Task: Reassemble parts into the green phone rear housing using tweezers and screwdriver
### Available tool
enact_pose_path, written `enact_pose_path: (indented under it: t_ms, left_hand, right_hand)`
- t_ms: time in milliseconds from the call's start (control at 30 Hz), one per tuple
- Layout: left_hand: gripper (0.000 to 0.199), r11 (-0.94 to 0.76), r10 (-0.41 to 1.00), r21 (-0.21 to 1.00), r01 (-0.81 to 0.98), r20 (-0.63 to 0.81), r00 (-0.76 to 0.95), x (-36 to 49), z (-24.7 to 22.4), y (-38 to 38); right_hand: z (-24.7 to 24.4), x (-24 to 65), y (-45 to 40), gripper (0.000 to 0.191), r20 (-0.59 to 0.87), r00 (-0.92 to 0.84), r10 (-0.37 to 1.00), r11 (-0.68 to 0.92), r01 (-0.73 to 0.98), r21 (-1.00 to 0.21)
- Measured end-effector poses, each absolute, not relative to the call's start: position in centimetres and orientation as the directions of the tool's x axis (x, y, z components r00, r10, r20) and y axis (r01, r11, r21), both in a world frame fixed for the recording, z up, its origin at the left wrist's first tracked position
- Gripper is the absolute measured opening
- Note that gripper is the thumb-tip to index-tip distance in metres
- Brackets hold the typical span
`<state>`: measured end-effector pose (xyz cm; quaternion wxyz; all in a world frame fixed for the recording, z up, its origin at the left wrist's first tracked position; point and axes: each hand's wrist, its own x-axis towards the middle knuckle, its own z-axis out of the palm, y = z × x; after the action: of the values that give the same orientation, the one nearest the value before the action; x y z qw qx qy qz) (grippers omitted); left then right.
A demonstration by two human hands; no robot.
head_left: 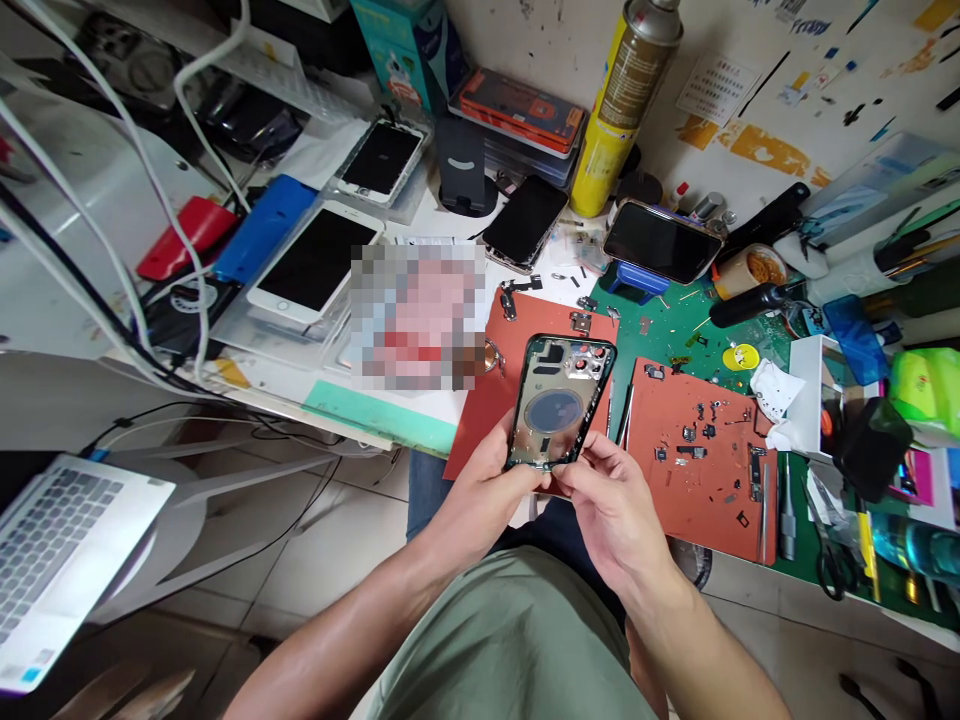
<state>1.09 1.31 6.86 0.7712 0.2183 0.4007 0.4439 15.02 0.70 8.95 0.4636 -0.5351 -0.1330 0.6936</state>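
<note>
An emptied phone housing [553,412] with a dark rim, a round charging ring and camera openings is held up over the bench's front edge. My left hand [491,470] grips its lower left side, thumb along the bottom edge. At the lower right corner, my right hand [607,490] has its thumb and forefinger pinched together by the bottom edge; any small part between them is too small to make out. Beneath the housing lies a red-brown mat [480,420]. A second red-brown mat [637,500] to the right carries several tiny screws and phone parts.
Phones lie at the back left, among them a white phone [315,262]. A yellow spray can [619,110] stands by the wall, near a phone on a blue stand [637,280]. Scissors [832,560] and a screwdriver [787,510] lie right. A laptop [75,560] sits lower left.
</note>
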Motion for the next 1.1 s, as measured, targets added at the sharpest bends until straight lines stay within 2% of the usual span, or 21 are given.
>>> enact_pose_path:
  t_ms: [133,233,400,667,767,967,1100]
  left_hand:
    - [0.04,0.544,0.833,0.618,-0.568,-0.479,0.276,1.3,7.6,1.6]
    - [0.046,0.551,0.827,0.622,-0.556,-0.496,0.264,1.4,7.7,1.8]
    - [0.07,0.554,0.824,0.645,-0.527,-0.514,0.238,1.4,6.9,2.2]
    - [0.06,0.512,0.84,0.623,-0.591,-0.507,0.193,1.5,6.4,2.5]
    - [0.059,0.527,0.824,0.595,-0.607,-0.532,0.194,1.3,6.4,2.7]
    - [0.057,0.579,0.797,0.564,-0.589,-0.546,0.261,1.2,6.8,2.6]
    - [0.054,0.595,0.789,0.543,-0.592,-0.536,0.301,1.3,7.3,2.3]
  right_hand:
    - [9.0,15.2,0.8,0.02,-0.627,-0.001,0.779,-0.547,-0.488,-0.68]
    - [8.9,15.3,0.8,0.021,-0.633,-0.008,0.774,-0.557,-0.482,-0.676]
    - [8.4,15.5,0.6,0.02,-0.623,-0.006,0.782,-0.551,-0.474,-0.687]
    - [8.6,16.0,0.5,0.024,-0.605,-0.028,0.796,-0.547,-0.462,-0.698]
    - [8.8,16.5,0.4,0.017,-0.584,-0.052,0.81,-0.543,-0.441,-0.714]
    - [8.4,17.6,-0.2,0.029,-0.499,0.09,0.862,-0.461,-0.272,-0.845]
    - [7.9,17.8,-0.8,0.028,-0.448,0.072,0.891,-0.42,-0.239,-0.875]
